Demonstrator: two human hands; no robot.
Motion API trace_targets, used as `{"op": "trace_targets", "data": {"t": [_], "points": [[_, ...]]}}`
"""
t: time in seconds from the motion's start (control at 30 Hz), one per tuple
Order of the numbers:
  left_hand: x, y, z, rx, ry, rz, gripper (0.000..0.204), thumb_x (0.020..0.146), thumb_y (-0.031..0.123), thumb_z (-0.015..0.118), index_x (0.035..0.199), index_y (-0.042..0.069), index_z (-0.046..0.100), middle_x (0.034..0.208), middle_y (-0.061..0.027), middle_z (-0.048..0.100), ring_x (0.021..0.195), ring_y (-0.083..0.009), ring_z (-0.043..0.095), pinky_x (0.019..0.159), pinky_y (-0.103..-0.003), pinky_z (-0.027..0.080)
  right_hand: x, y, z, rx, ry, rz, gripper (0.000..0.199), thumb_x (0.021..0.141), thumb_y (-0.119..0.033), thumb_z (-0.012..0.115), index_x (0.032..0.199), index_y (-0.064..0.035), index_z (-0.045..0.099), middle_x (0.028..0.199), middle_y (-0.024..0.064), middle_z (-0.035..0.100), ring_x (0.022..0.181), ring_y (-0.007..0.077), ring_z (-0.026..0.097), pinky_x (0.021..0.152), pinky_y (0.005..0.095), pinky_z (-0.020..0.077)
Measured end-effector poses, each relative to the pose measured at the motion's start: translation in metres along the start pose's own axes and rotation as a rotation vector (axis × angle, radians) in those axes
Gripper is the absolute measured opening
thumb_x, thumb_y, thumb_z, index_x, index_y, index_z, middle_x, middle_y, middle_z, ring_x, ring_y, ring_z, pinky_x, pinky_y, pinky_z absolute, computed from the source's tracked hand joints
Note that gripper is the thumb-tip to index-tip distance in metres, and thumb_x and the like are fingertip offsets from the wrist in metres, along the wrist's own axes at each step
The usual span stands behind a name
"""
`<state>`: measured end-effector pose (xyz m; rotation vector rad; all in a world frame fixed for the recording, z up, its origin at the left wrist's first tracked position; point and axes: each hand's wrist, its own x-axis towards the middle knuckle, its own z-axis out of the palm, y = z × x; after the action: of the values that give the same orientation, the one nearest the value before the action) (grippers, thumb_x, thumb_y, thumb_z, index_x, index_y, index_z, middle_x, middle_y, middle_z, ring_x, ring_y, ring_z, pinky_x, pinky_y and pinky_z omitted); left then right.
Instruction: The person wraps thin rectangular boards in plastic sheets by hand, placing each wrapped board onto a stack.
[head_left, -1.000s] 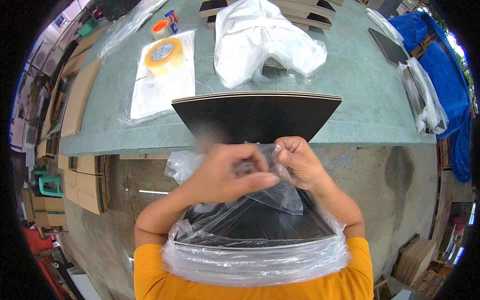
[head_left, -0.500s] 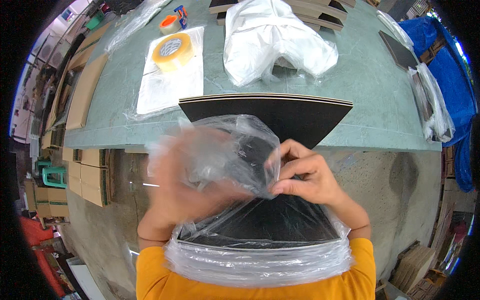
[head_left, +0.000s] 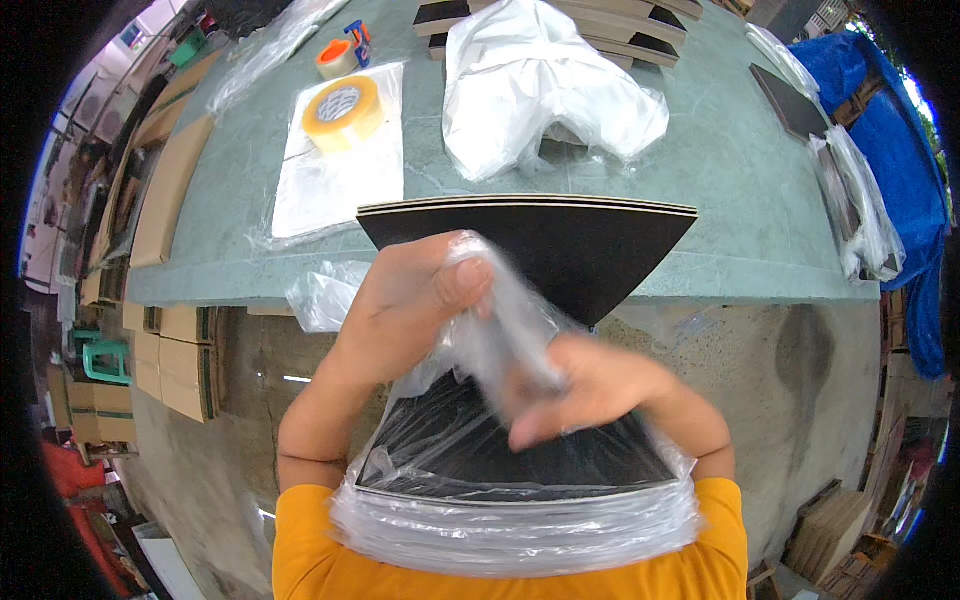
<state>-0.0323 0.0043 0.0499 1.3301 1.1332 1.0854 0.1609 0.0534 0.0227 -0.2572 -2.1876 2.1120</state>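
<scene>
Left hand: thumb and fingers closed on thin clear plastic film, raised in front of the body. Right hand: lower and nearer, blurred; film reaches its fingers, but whether it grips or merely touches, cannot tell. Film spreads down from between the hands over a flat black panel with a pale edge, close to the orange-yellow shirt. Crinkled layers of clear plastic bunch just below that edge.

Beyond the hands: thin black boards with pale layered edges, at the near rim of the grey-green worktop. Hands cover the zone between the two black faces; one piece or several, cannot tell.

Worktop, left: wide roll of yellowish tape lying on a flat white plastic sheet; behind it, a smaller orange-cored tape roll beside a blue-and-red object. Centre: crumpled white plastic bundle, stacked boards behind. Far right: blue tarpaulin.
</scene>
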Motion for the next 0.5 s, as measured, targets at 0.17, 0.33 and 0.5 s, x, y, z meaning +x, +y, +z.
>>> {"op": "trace_targets", "data": {"t": [0.17,0.33,0.5], "points": [[0.002,-0.015,-0.022,0.124,-0.497,-0.001,0.022,0.078,0.023,0.061,0.076,0.002,0.058,0.063,-0.0023,0.054,0.059,-0.0082,0.047,0.052,-0.024,0.039,-0.011,-0.008,-0.005,0.454,-0.141,-0.439,0.037,0.082,-0.032,0.052,0.073,0.0028,0.060,0.063,0.0156,0.059,0.056,0.0260,0.058,0.055,0.0354,0.0455],[-0.013,-0.001,-0.016,0.218,-0.644,0.306,0.016,0.074,0.019,0.061,0.079,0.004,0.060,0.064,-0.0070,0.058,0.058,-0.0182,0.058,0.051,-0.029,0.043,-0.004,0.002,-0.002,-0.750,-0.312,0.380,0.029,0.076,-0.028,0.057,0.080,0.0009,0.057,0.074,0.0187,0.059,0.073,0.0332,0.059,0.063,0.0370,0.0488],[-0.024,-0.024,-0.010,1.291,-0.646,0.034,0.008,0.070,0.012,0.056,0.067,0.004,0.057,0.063,-0.0110,0.058,0.055,-0.0262,0.058,0.048,-0.033,0.046,-0.027,0.019,-0.016,-1.188,-0.056,0.683,0.028,0.071,-0.021,0.057,0.094,-0.0051,0.059,0.091,0.0149,0.060,0.089,0.0295,0.058,0.079,0.0481,0.0415]]}}
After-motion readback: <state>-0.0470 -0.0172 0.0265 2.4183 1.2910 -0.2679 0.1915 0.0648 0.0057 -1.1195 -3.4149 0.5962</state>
